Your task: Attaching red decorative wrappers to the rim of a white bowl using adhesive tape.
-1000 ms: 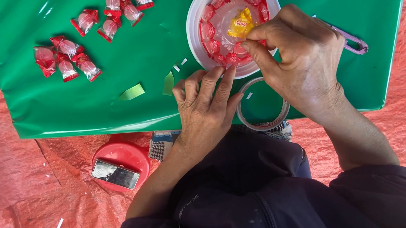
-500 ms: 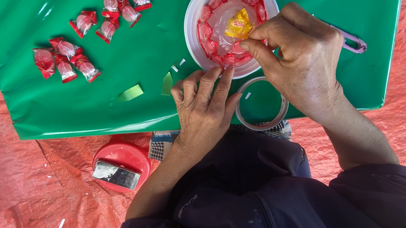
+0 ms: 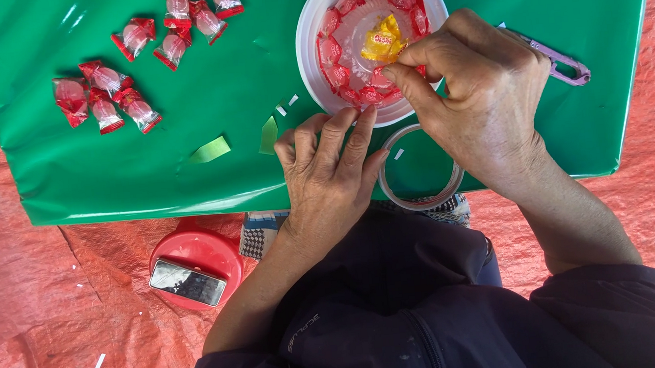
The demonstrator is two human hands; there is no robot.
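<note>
A white round plate (image 3: 311, 29) lies on the green sheet (image 3: 253, 79), ringed inside with red-wrapped candies (image 3: 337, 75). A yellow-wrapped candy (image 3: 380, 41) sits in the plate's middle, and my right hand (image 3: 478, 89) pinches it between thumb and forefinger. My left hand (image 3: 327, 176) lies flat on the sheet with its fingertips touching the plate's near rim. A roll of clear tape (image 3: 420, 169) lies between my two hands, partly hidden under the right one.
Several loose red-wrapped candies (image 3: 107, 101) lie at the sheet's upper left. Scissors with a purple handle (image 3: 564, 65) stick out behind my right hand. Green paper scraps (image 3: 212, 149) lie near the sheet's front edge. A red lid holding a silvery object (image 3: 192, 271) rests on the orange tarp.
My right hand has shifted from the plate's right rim toward its middle, with the fingertips now on the yellow candy. The left hand has stayed where it was.
</note>
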